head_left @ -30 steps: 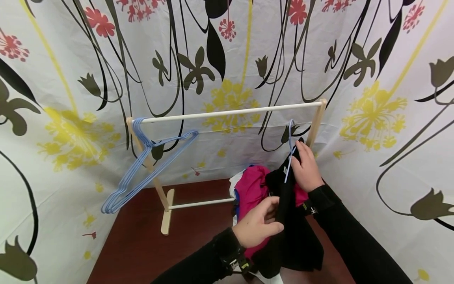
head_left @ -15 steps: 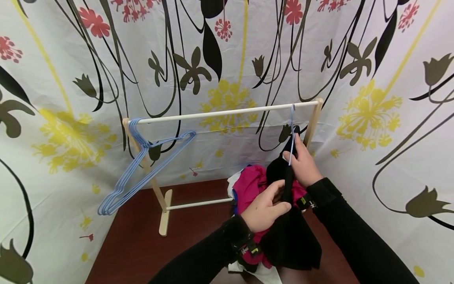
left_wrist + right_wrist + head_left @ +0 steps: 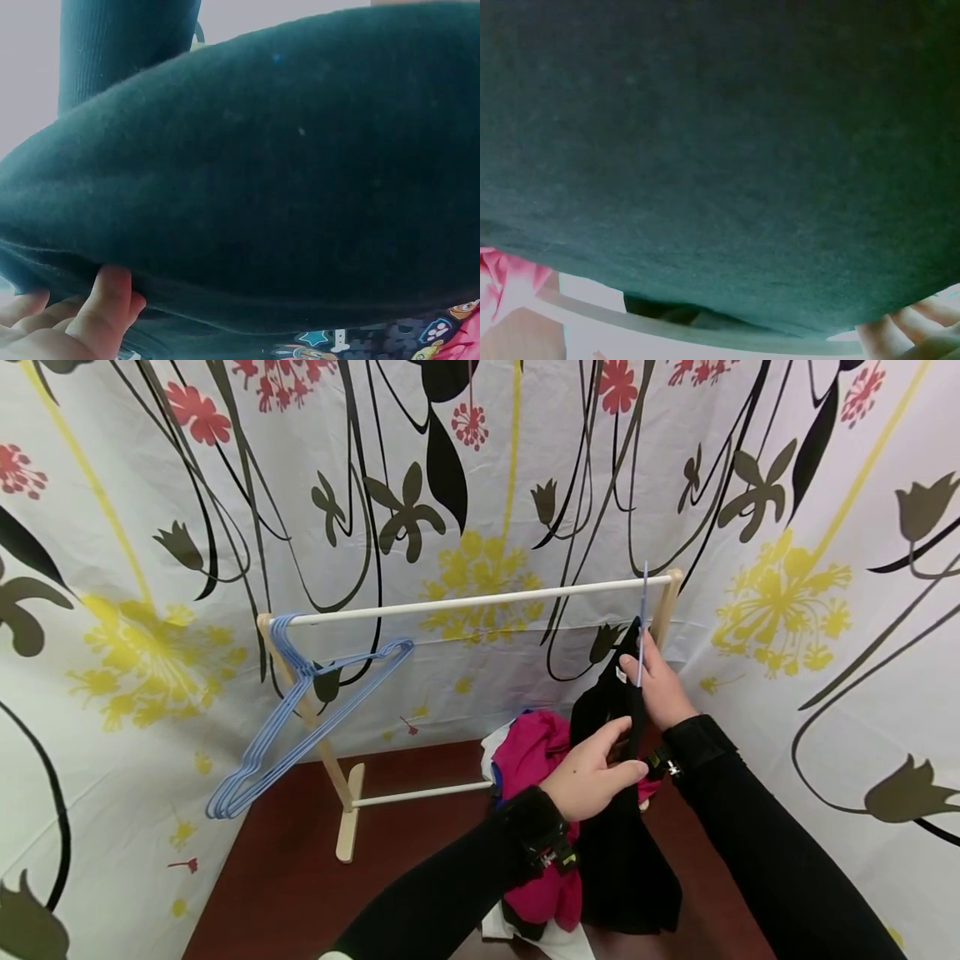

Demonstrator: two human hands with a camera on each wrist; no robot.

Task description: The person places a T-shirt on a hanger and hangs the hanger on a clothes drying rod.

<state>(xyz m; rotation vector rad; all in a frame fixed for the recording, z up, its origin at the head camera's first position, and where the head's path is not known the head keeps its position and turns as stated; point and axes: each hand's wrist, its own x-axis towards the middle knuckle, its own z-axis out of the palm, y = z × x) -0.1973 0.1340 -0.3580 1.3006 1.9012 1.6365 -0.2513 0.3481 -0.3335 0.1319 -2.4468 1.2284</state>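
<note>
Now the right hand (image 3: 660,687) is higher than a moment ago, and the blue hanger (image 3: 642,618) it pinches reaches the white rail (image 3: 480,600) with its hook, near the right post. The black garment (image 3: 622,827) hangs from this hanger, and the left hand (image 3: 592,772) just below grips its cloth with curled fingers. It seems the hanging is almost done; the pink clothes (image 3: 528,752) lie under the left hand.
</note>
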